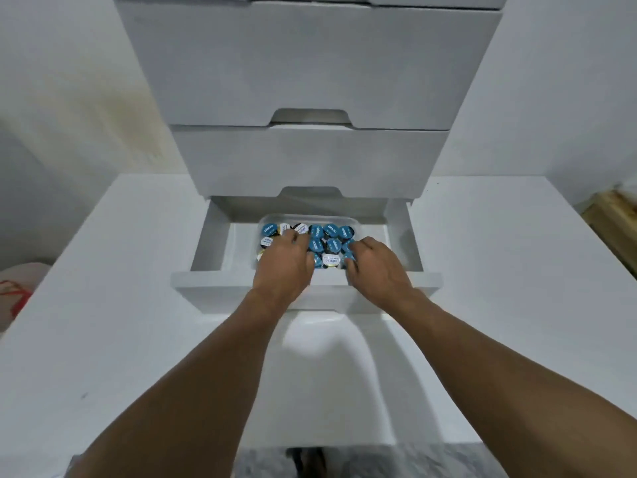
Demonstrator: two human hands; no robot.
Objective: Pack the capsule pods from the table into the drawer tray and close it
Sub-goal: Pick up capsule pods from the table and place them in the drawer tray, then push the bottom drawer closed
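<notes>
A white chest of drawers (310,70) stands on a white table (103,277), and its lowest drawer (401,236) is pulled out toward the person while the two drawers above it are shut. Inside the open drawer sits a clear plastic tray (303,216), set toward the middle and back, with bare drawer floor on its left side. The tray is packed with capsule pods (332,231), lying close together with their round lids facing up; most lids are blue with white lettering, and a few are white. Both bare forearms reach in over the drawer's front panel. The left hand (284,267) lies palm down over the left half of the tray, its fingertips among the pods near the back row. The right hand (377,267) covers the tray's right front corner, its fingers bent downward onto the pods there. With the backs of both hands turned to the camera, it cannot be told whether either grip holds a pod or only touches the lids. At the far left edge, beyond the table, a pale bag with red marks (13,291) shows, and at the far right a wooden piece (612,215) stands by the wall.
</notes>
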